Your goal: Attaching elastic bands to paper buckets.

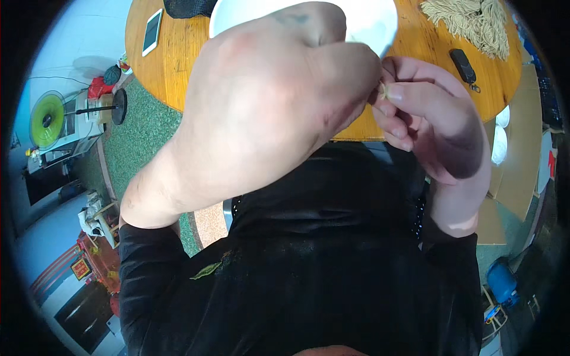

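Observation:
My left hand [267, 101] is raised close to the camera, fingers closed, its fingertips meeting those of my right hand [430, 118]. Both hands pinch a small pale tan fibre piece [383, 90] between their fingertips, just above the near edge of a round wooden table [172, 65]. A white bowl [374, 21] stands on the table behind my left hand and is partly hidden by it. A bundle of tan stringy fibres [472, 24] lies at the table's far right.
A white phone [152, 31] and a black mesh object [187, 7] lie at the table's left. A black key fob [464, 65] sits near the right edge. Green carpet [139, 136], cardboard [516, 172], a blue container [503, 280] and a fan [47, 118] surround the table.

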A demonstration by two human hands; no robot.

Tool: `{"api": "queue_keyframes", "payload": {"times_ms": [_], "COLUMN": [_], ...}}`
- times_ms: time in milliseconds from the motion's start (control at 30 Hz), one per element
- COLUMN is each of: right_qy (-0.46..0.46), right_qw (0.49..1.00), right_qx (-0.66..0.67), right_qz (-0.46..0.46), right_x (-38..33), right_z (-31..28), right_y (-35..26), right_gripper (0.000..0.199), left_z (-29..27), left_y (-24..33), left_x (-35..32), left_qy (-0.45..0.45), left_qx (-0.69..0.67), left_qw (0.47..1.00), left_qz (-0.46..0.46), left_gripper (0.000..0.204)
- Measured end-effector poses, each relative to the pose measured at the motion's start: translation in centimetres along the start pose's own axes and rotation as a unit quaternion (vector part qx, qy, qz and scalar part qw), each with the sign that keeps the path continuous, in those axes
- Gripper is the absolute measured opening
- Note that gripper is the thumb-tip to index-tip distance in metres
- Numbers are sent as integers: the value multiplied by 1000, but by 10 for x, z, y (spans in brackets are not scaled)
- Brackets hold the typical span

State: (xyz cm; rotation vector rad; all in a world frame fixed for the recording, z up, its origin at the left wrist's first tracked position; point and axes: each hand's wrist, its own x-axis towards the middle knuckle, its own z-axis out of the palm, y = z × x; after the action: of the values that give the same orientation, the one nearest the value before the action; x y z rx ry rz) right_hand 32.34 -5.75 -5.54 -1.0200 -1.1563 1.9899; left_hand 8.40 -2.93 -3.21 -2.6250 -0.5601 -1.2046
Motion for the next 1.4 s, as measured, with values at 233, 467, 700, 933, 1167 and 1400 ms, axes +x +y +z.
{"api": "queue_keyframes", "payload": {"times_ms": [233, 467, 700, 933, 1167, 1400], "right_qy": [24, 10, 116, 174, 194, 152], "right_qw": [999, 1000, 984, 921, 730, 773], "right_qx": [-21, 7, -34, -240, -474, -406], "right_qz": [-13, -16, -134, -253, -452, -463], "right_x": [-6, -7, -3, -4, 0, 0], "right_z": [7, 5, 8, 17, 15, 9], "right_y": [-3, -2, 16, 16, 12, 26], "right_gripper": [19, 19, 27, 13, 3, 7], "left_z": [-11, -5, -1, 0, 1, -1], "left_y": [16, 11, 10, 10, 19, 14], "left_x": [0, -8, -6, -6, -4, -4], "left_qy": [-152, -134, -101, -106, -108, -114], "left_qx": [-39, -11, -47, -40, -9, -55], "left_qw": [981, 986, 988, 988, 986, 977], "left_qz": [-115, -100, -109, -102, -124, -171], "left_gripper": [30, 32, 29, 32, 30, 18]}}
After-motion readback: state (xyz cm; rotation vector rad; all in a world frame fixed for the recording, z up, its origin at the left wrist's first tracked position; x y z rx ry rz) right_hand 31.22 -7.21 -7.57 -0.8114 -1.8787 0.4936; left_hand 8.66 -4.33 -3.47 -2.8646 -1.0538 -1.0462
